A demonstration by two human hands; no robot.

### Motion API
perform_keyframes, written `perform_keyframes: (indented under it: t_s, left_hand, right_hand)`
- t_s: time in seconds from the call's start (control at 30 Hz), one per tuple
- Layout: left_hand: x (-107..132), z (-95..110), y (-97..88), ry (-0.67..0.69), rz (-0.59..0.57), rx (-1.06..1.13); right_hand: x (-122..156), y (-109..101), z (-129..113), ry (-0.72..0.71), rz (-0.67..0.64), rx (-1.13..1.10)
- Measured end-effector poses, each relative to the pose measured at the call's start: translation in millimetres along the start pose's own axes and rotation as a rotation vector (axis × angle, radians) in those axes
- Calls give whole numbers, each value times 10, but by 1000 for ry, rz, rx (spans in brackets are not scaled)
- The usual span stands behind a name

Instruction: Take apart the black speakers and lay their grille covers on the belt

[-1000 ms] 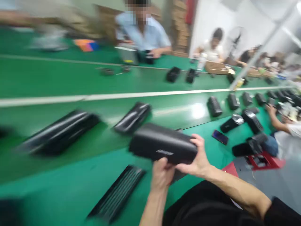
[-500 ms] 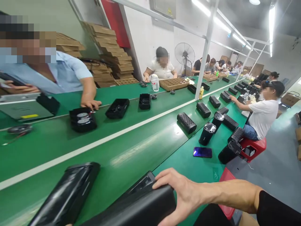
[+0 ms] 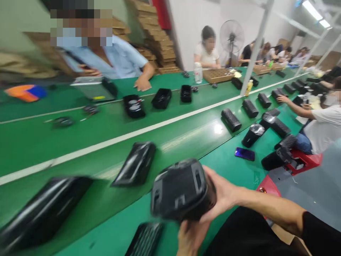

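Observation:
I hold a black plastic speaker housing (image 3: 178,192) over the near edge of the green bench, its end face with slots tipped up toward me. My right hand (image 3: 220,190) is closed round its right side. From below, my left hand (image 3: 194,231) grips its lower part, with most of the fingers hidden behind it. Below the housing lies a black grille panel (image 3: 145,240), cut off by the lower edge. To the left, a glossy black housing (image 3: 137,163) and a larger-looking one (image 3: 48,213) rest on the green belt.
A phone (image 3: 244,153) lies on the bench to the right, near standing black housings (image 3: 253,135). Several grilled speakers (image 3: 231,120) line the belt. Across it, a person in light blue (image 3: 119,60) sits behind open shells (image 3: 134,106). Another person in white (image 3: 327,121) works at right.
The view has swung left. The held housing has turned from lying lengthwise to showing its end face, and my left hand has come up under it. The grille panel has come into view.

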State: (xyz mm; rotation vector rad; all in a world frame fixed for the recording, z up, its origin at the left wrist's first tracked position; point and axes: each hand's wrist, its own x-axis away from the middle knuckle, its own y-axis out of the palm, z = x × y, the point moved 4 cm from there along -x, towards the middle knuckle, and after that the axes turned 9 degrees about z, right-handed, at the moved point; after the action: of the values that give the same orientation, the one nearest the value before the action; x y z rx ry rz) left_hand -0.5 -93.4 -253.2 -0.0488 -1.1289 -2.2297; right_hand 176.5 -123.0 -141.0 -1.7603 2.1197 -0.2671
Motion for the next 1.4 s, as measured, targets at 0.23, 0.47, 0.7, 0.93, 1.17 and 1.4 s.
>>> perform_keyframes:
  t_s: [0.23, 0.47, 0.7, 0.93, 1.17, 1.4]
  left_hand:
    - [61, 109, 2, 211, 322, -121]
    - [310, -219, 83, 195, 481, -92]
    - [616, -394, -26, -42, 425, -6]
    - [679, -505, -25, -18, 479, -73]
    - [707, -439, -41, -26, 366, -169]
    - [709, -463, -55, 45, 442, -245]
  right_hand:
    - [322, -424, 5, 124, -311, 749]
    - [741, -601, 124, 249, -329, 542]
    - [1410, -686, 367, 547, -148, 155]
    - [1506, -635, 320, 596, -164, 165]
    - [1504, -632, 360, 620, -187, 130]
    - [1503, -593, 271, 600, -81, 122]
